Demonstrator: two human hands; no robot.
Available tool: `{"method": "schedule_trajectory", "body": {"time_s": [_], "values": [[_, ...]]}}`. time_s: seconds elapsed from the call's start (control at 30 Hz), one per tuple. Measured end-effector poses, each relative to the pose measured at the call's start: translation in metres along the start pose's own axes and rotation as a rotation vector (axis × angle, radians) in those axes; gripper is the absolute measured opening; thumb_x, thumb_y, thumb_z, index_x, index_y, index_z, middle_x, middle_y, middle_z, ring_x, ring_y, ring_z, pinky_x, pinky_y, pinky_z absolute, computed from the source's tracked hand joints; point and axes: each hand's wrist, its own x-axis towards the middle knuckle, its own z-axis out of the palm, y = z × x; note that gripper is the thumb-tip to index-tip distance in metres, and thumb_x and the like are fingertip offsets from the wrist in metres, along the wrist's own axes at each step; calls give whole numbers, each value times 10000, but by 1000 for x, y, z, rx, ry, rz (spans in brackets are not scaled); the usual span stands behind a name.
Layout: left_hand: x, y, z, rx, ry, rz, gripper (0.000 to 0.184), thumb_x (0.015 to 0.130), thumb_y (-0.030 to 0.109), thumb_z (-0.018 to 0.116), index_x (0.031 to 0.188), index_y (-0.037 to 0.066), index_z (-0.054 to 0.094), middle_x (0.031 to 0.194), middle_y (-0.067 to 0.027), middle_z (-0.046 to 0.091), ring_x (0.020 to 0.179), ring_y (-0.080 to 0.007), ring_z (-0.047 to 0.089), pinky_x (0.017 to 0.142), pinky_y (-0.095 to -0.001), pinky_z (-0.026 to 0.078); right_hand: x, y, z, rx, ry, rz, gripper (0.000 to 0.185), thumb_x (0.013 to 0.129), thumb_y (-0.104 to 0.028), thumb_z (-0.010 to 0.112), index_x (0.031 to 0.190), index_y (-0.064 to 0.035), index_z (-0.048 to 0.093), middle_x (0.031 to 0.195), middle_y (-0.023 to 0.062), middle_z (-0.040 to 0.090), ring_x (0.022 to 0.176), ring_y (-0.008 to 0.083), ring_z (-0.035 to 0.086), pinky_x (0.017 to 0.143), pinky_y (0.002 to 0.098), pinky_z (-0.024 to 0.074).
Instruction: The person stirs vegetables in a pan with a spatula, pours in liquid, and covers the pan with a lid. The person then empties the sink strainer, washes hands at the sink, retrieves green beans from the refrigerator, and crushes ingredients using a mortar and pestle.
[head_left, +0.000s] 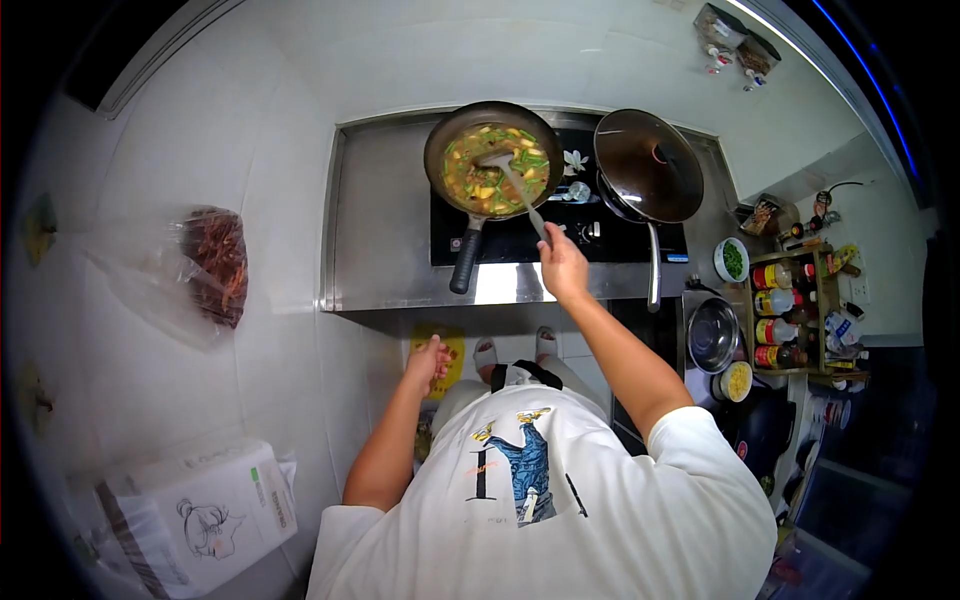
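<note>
My right hand (562,262) is closed around the handle of a grey spatula (520,190), whose head dips into the food in a dark wok (437,160). Broth, green pieces and yellowish chunks (490,185) fill the wok, which stands on the left side of the black stove (580,215). The wok's black handle (466,262) points toward me, untouched. My left hand (430,365) hangs below the counter's front edge, away from the wok, with its fingers curled. Whether anything small is inside it cannot be made out.
A lidded pan (640,165) stands on the right of the stove, its handle over the counter edge. Farther right are a bowl of chopped greens (732,260), a metal bowl (713,335), a yellow-filled bowl (735,381) and a rack of bottles (780,303). A bag (215,265) hangs left.
</note>
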Motion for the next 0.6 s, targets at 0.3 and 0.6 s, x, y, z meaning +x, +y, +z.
{"method": "schedule_trajectory", "body": {"time_s": [0.3,0.6], "values": [[-5,-39,-4,5,55,-17,349,934,419,473,980,77,524,710,-50,557,476,-122,475,419,-253,398,58,44,-61,-126,-267,-2,262,787,-245,637,941,-34,653,912,188,641,871,335,615,786,405,491],[-33,-90,0,69,312,-84,312,918,350,498,906,43,553,647,-51,549,427,-122,446,376,-269,370,207,164,-161,-496,-259,334,743,694,-439,701,1285,-52,469,1159,228,578,1120,362,530,941,398,424]]}}
